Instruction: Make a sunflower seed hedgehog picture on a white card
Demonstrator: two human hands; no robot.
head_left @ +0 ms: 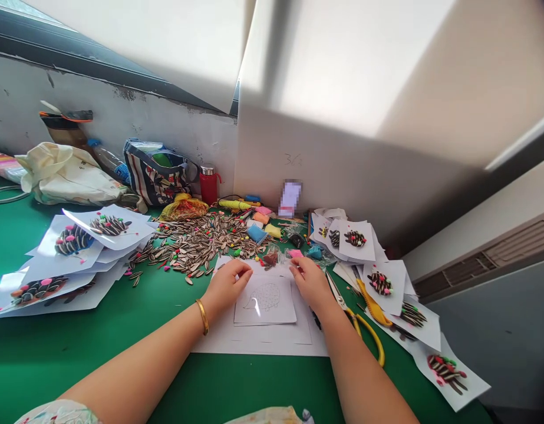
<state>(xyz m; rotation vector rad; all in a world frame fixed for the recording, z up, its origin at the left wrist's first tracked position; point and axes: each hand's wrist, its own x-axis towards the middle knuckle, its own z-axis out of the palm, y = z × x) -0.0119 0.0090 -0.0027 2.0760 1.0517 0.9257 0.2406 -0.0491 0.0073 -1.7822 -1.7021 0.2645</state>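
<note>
A small white sheet with a dotted hedgehog drawing [265, 298] lies in front of me, with a bright glare spot on it. Beneath it is a larger white sheet [258, 346]. My left hand [228, 284], with a gold bangle at the wrist, has its fingers curled in at the drawing's upper left corner. At the upper right corner my right hand [310, 284] is bent the same way, thumb close to the fingers. Both appear to pinch the drawing's edges, though the fingertips partly hide the contact. Just beyond them spread loose striped sunflower seeds [201, 238].
Yellow-handled scissors [355, 321] lie beside my right forearm. Seed-decorated hedgehog cards stand in piles at the left [101, 253] and right [386, 288]. Colored clay packets [257, 234], a red bottle [208, 185], a striped bag [159, 174] and a phone [290, 198] line the back.
</note>
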